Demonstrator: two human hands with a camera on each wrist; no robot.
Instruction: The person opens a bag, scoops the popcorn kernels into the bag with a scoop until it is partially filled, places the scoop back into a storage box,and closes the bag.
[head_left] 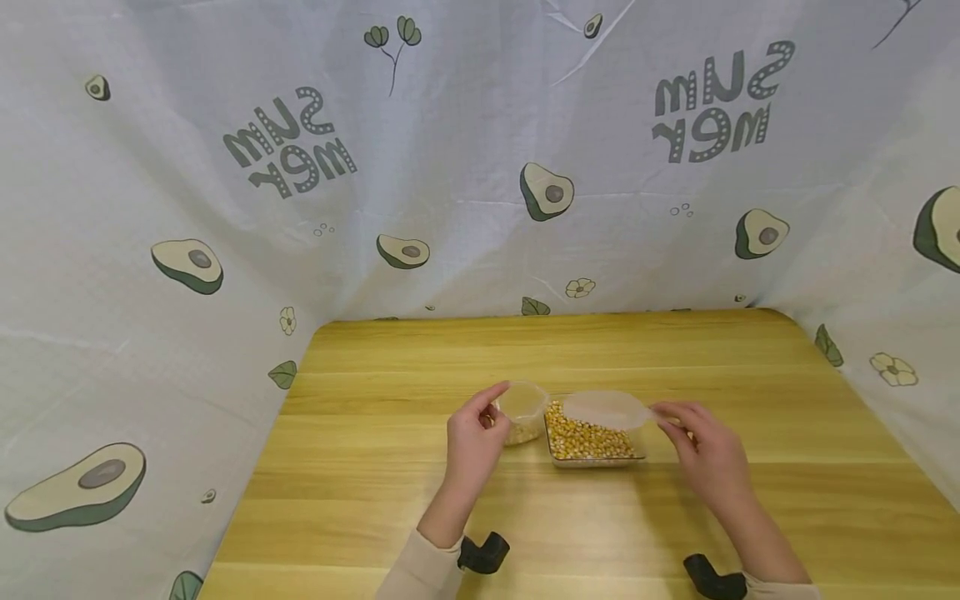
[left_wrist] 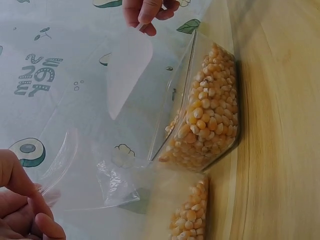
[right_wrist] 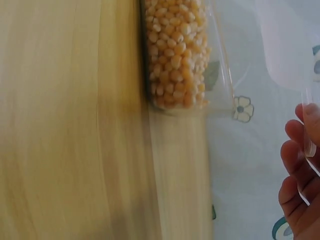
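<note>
My right hand (head_left: pixel 708 454) pinches the thin handle of a translucent white scoop (head_left: pixel 606 409). The scoop's broad blade hangs over a clear rectangular box (head_left: pixel 596 463) of yellow corn kernels (head_left: pixel 588 440); whether kernels lie on the blade cannot be seen. To the left, touching or nearly touching the box, stands a clear plastic container (head_left: pixel 522 402) with a rounded mouth. A shallow layer of kernels (left_wrist: pixel 190 215) covers its bottom. At its rim, my left hand (head_left: pixel 477 431) holds on with thumb and fingers, also visible in the left wrist view.
Everything stands on a wood-grain table (head_left: pixel 360 467). Behind it and along both sides hangs a pale curtain (head_left: pixel 465 167) printed with avocados and lettering. Black wrist mounts (head_left: pixel 483 553) sit by both sleeves, close above the table.
</note>
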